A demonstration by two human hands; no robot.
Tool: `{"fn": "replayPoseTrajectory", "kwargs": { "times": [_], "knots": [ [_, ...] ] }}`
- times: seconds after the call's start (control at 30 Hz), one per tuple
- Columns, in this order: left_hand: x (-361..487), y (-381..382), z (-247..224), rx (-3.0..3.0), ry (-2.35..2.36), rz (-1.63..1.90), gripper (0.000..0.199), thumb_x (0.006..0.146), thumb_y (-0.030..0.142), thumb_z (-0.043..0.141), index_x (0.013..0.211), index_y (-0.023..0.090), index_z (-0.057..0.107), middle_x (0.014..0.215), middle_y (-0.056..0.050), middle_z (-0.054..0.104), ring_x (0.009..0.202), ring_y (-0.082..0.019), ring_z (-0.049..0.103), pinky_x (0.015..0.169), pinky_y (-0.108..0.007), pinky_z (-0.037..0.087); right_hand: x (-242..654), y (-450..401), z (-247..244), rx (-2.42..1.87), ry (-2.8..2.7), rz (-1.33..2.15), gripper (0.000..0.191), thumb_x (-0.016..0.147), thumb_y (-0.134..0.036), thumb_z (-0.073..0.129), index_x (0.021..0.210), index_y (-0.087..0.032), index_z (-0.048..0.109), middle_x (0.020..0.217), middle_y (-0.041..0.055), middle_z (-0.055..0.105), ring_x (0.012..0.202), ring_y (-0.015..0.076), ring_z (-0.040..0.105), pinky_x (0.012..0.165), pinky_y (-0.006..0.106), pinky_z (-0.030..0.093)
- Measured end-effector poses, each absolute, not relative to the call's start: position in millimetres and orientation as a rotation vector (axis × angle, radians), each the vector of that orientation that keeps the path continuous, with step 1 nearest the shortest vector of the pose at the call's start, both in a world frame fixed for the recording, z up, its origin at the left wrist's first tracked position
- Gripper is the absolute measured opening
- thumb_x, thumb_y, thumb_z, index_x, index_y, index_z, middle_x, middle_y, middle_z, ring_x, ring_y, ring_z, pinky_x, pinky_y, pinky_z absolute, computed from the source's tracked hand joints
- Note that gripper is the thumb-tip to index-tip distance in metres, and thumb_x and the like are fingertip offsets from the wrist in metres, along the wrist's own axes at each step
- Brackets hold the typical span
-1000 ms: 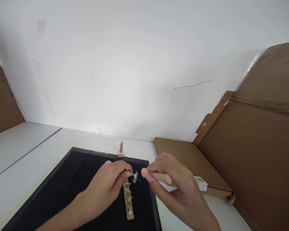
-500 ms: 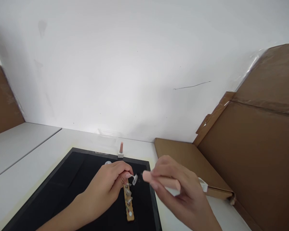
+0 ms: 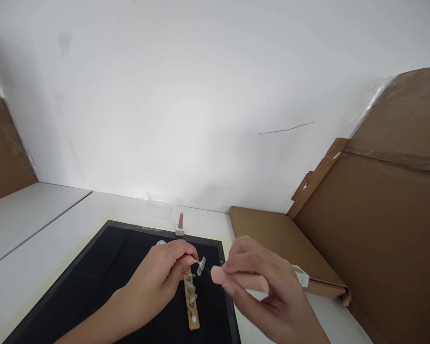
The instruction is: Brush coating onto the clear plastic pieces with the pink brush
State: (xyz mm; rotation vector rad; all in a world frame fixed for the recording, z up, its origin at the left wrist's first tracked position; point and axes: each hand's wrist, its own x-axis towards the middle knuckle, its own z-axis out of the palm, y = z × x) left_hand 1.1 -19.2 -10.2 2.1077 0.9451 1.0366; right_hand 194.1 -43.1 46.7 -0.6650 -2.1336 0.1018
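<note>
My left hand (image 3: 165, 277) pinches the thin stem of a small holder, and a clear false nail (image 3: 201, 266) stands at its tip. My right hand (image 3: 268, 282) is closed around the pink cap of a nail polish brush (image 3: 240, 278). The dark brush end points left at the false nail, with a small gap between them. Below my left hand, a biscuit-shaped stand (image 3: 194, 325) lies on the black mat (image 3: 93, 272), with several small stems and clear nail pieces along it.
A nail polish bottle with a pink cap (image 3: 180, 220) stands at the mat's far edge. A flat cardboard box (image 3: 268, 229) lies at the right, with a white block-like object (image 3: 301, 275) by its near edge. Cardboard panels (image 3: 390, 200) rise at the sides; a white wall (image 3: 186, 95) stands behind.
The brush in my right hand has dropped slightly, and the false nail is turned a little. My left hand stays in nearly the same place.
</note>
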Motion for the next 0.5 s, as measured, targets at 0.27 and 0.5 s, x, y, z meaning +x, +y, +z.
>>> {"fn": "replayPoseTrajectory", "kwargs": {
  "times": [0.27, 0.5],
  "knots": [
    [-0.7, -23.4, -9.3, 2.079, 0.93, 1.105, 0.025, 0.096, 0.023, 0.038, 0.085, 0.017, 0.059, 0.07, 0.0, 0.058, 0.061, -0.012, 0.052, 0.059, -0.022, 0.04, 199.4, -39.2, 43.8, -0.809, -1.999, -0.225, 0.014, 0.086, -0.008, 0.057, 0.09, -0.022, 0.059, 0.072, 0.0028, 0.065, 0.062, 0.0166, 0.06, 0.051, 0.028, 0.046],
    [5.5, -30.9, -13.7, 1.825, 0.943, 1.138, 0.019, 0.092, 0.03, 0.049, 0.093, 0.018, 0.063, 0.081, -0.004, 0.066, 0.073, -0.017, 0.059, 0.069, -0.028, 0.046, 206.7, -54.0, 49.2, -0.759, -1.96, -0.292, 0.018, 0.084, -0.006, 0.058, 0.091, -0.023, 0.058, 0.071, 0.0019, 0.065, 0.059, 0.0164, 0.06, 0.055, 0.03, 0.049]
  ]
}}
